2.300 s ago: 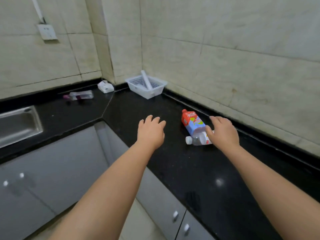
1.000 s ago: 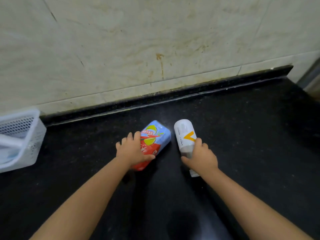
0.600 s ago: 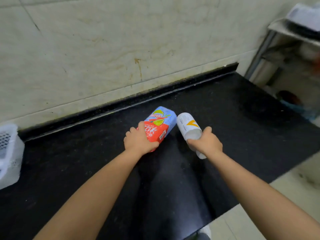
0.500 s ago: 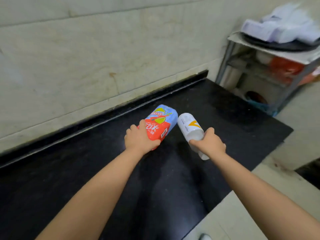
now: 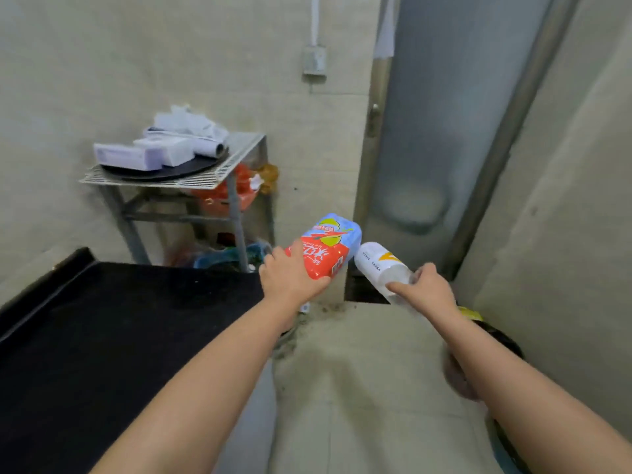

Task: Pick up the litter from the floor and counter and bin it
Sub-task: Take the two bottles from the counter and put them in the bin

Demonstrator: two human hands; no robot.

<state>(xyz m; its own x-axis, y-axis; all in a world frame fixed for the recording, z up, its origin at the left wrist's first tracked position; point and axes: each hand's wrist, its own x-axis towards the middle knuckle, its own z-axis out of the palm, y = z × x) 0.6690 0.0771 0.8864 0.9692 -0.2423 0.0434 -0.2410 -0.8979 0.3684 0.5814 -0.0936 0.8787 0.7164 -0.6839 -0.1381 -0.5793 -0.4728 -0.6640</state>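
My left hand (image 5: 292, 280) grips a red and blue drink carton (image 5: 326, 248), held up in the air past the end of the black counter (image 5: 102, 336). My right hand (image 5: 425, 285) grips a clear plastic bottle with a white label (image 5: 379, 265), its base pointing up and away. Both items hang side by side over the tiled floor (image 5: 359, 371). A dark round bin (image 5: 506, 343) sits low at the right by the wall, mostly hidden behind my right forearm.
A metal rack (image 5: 191, 179) stands against the far wall, with white boxes and paper on top and bags underneath. A frosted door (image 5: 437, 131) is straight ahead. A wall (image 5: 564, 200) closes the right side. Dirt lies on the floor near the counter's end.
Both hands closed on the carton and the bottle and lifted them off the counter. The view has swung right, from the counter to the rack, door and floor.
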